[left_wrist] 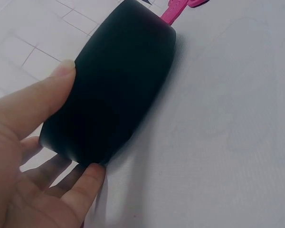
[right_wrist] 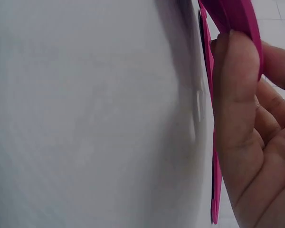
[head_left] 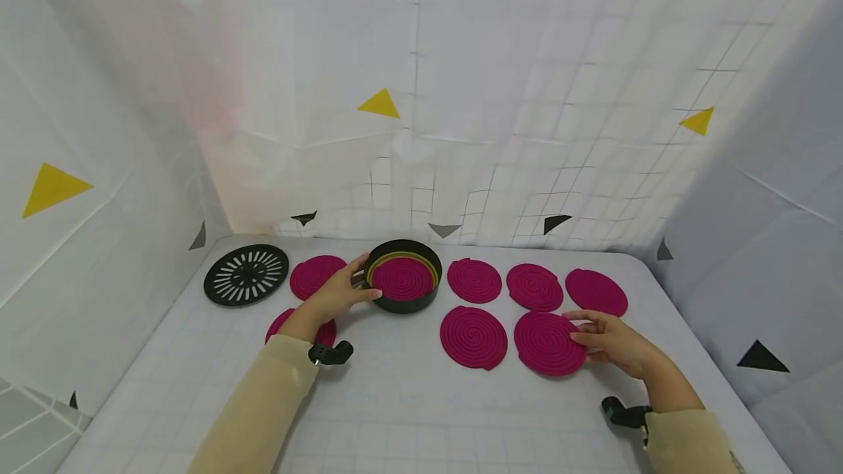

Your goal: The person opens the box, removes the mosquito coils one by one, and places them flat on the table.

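Observation:
My left hand (head_left: 334,297) grips the side of a black round coaster holder (head_left: 410,305), which has a yellow inner ring. Inside it lies a magenta spiral coaster (head_left: 403,279). The left wrist view shows the thumb and fingers spread round the holder's smooth wall (left_wrist: 116,80). Over on the right, my right hand (head_left: 622,344) pinches the edge of another magenta spiral coaster (head_left: 546,346) between thumb and fingers. In the right wrist view that coaster (right_wrist: 242,14) is held by its rim above the table, with a flat-lying coaster (right_wrist: 216,175) behind the hand.
Several matching coasters lie on the white table (head_left: 395,415), among them a near one (head_left: 474,337) and a far right one (head_left: 596,291). Two more, one of them a coaster (head_left: 316,276), lie by the left arm. A black slotted disc (head_left: 246,274) rests at the far left.

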{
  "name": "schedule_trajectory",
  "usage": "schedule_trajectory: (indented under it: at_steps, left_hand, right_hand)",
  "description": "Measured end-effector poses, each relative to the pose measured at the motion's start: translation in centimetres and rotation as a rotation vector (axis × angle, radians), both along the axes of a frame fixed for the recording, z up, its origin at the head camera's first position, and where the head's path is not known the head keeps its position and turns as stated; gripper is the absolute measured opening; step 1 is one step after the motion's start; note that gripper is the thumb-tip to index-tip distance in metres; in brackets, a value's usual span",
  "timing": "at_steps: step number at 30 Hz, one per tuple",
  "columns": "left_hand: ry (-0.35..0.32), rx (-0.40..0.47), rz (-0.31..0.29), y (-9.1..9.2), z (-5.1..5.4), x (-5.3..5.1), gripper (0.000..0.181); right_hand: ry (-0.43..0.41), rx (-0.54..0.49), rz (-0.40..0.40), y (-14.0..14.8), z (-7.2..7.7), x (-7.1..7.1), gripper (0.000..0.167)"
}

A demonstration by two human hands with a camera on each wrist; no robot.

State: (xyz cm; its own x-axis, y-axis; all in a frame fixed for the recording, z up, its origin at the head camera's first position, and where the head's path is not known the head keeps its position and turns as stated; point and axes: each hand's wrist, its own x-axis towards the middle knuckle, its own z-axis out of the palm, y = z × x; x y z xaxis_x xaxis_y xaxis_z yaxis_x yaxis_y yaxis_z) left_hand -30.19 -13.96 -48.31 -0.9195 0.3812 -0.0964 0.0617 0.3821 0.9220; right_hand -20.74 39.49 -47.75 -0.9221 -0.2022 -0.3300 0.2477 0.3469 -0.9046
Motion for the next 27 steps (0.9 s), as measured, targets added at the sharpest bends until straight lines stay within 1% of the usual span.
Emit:
schedule_trajectory:
  at_steps: [9, 13, 17, 19, 24, 27]
  left_hand:
    - [-0.011, -0.005, 0.023, 0.15, 0.29, 0.2, 0.097]
    - [-0.007, -0.013, 0.022, 0.07, 0.34, 0.16, 0.098]
    - [-0.004, -0.014, 0.02, -0.03, 0.26, 0.09, 0.098]
    - [0.0, -0.013, 0.013, -0.06, 0.17, 0.07, 0.099]
    - [0.003, -0.002, 0.009, -0.04, 0.09, 0.12, 0.099]
    - [0.004, -0.002, 0.011, 0.0, 0.05, 0.11, 0.099]
  right_hand:
    - [-0.02, -0.008, -0.001, 0.41, -0.56, -0.13, 0.057]
    - [-0.023, 0.005, -0.006, 0.17, -0.5, -0.07, 0.056]
    - [-0.023, 0.017, 0.012, 0.12, -0.42, -0.08, 0.055]
    - [-0.02, 0.037, 0.014, 0.11, -0.39, -0.07, 0.054]
    - [0.03, 0.146, 0.016, -0.16, -0.03, 0.16, 0.049]
    - [0.051, 0.19, 0.027, -0.17, 0.19, 0.21, 0.047]
